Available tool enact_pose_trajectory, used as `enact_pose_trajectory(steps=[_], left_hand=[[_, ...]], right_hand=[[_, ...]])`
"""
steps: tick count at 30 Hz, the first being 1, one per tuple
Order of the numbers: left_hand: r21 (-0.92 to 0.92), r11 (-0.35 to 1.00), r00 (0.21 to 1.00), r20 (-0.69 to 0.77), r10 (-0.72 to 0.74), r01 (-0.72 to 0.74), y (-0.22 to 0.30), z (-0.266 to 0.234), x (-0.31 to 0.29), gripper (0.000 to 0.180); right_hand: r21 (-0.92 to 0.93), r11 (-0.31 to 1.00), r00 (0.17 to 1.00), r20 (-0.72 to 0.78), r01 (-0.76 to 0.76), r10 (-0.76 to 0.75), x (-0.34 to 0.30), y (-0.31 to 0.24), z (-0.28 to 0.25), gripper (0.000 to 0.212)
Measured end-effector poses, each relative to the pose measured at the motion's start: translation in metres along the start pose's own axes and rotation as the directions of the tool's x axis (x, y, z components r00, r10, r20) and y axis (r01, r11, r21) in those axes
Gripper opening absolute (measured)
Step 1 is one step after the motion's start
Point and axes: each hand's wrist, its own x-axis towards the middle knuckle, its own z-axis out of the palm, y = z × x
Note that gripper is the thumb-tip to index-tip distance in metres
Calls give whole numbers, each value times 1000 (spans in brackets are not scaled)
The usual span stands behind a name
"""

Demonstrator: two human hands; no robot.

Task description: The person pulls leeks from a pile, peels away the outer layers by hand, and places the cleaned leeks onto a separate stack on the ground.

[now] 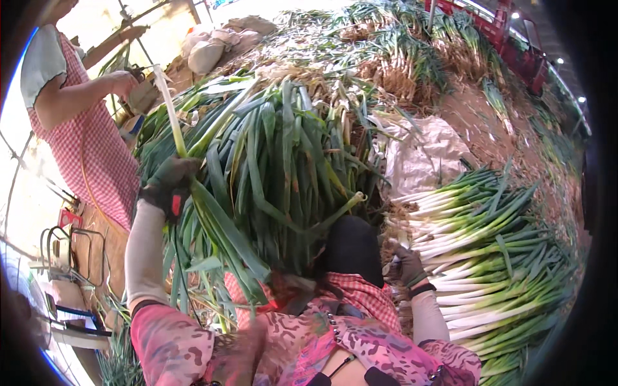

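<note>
My left hand [172,179], in a dark glove, is closed around a long green onion [172,122]. Its white root end points up and its green leaves [228,228] hang down toward my lap. A large heap of untrimmed green onions [277,154] lies in front of me, leaves drooping toward my knees. On my right, my gloved right hand [409,265] is at the root ends of a spread row of green onions [476,257] with white stalks. Its fingers are curled; what they hold, if anything, is hidden.
Another person in a red checked apron [90,141] stands at the left, a hand [122,83] near the raised stalk. A pale sack [421,151] lies beyond the row. Rooted bunches [399,64] stand farther back, near a red metal frame [515,45]. Metal-framed items [71,254] are at left.
</note>
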Motion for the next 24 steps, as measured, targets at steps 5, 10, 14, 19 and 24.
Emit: enact_pose_trajectory(steps=[5, 10, 14, 19, 24], left_hand=[[132, 989, 996, -52, 72, -65, 27, 25, -113, 28], [113, 983, 978, -131, 160, -145, 37, 67, -207, 44], [174, 971, 960, -197, 197, -164, 61, 82, -254, 46], [361, 919, 959, -163, 233, -162, 75, 98, -284, 50], [446, 866, 953, -82, 292, -227, 92, 111, -284, 51]], right_hand=[[-71, 966, 939, 263, 247, -221, -15, -57, 66, 24], [-55, 916, 667, 702, 398, -248, -8, -102, 178, 38], [11, 934, 449, 875, 357, -181, -33, -145, 278, 47], [204, 973, 350, 908, 109, -229, -46, -169, 372, 37], [443, 761, 181, 796, 475, -577, -12, -176, 420, 31]])
